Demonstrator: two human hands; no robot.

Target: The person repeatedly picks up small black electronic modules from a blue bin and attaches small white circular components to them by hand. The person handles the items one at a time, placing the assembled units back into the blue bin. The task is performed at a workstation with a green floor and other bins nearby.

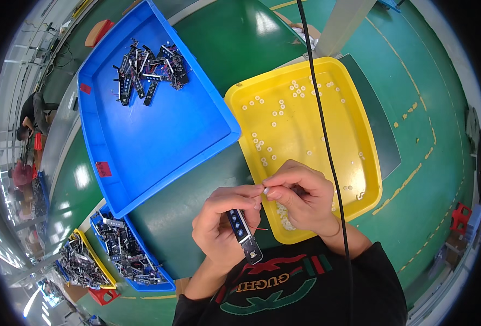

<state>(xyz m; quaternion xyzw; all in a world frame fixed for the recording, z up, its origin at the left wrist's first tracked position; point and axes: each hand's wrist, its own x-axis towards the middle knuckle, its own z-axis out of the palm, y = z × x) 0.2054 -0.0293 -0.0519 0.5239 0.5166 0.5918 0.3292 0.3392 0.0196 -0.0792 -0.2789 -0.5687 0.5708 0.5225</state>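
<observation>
My left hand is closed round a narrow black electronic module with a silver edge, bluish squares along its face and a thin red wire sticking out at the side. The module's upper end is hidden in the fingers. With thumb and index finger, my right hand pinches a small white piece, mostly covered, against my left fingertips. Both hands are over the near left edge of a shallow yellow tray, where many little white rings lie scattered and some are heaped near my right hand.
A large blue tray with a pile of similar modules stands at the far left on the green table. Lower left, a blue bin and a yellow bin are full of modules. A black cable hangs across the view. People work at the far left.
</observation>
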